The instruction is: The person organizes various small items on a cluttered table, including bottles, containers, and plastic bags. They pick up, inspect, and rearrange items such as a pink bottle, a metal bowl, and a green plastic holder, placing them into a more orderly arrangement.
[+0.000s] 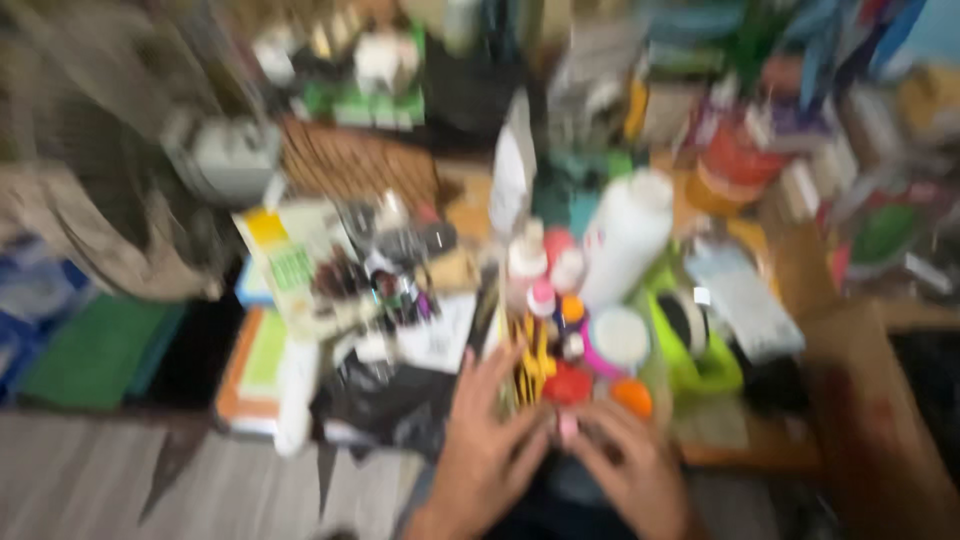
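Both hands, left (487, 452) and right (632, 468), meet at a small blurred pink thing (567, 427); grip unreadable through blur.

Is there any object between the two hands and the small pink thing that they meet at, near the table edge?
Nothing visible is between them. The left hand and right hand both reach the small pink thing; blur hides the exact grip. A red round object sits just behind it.
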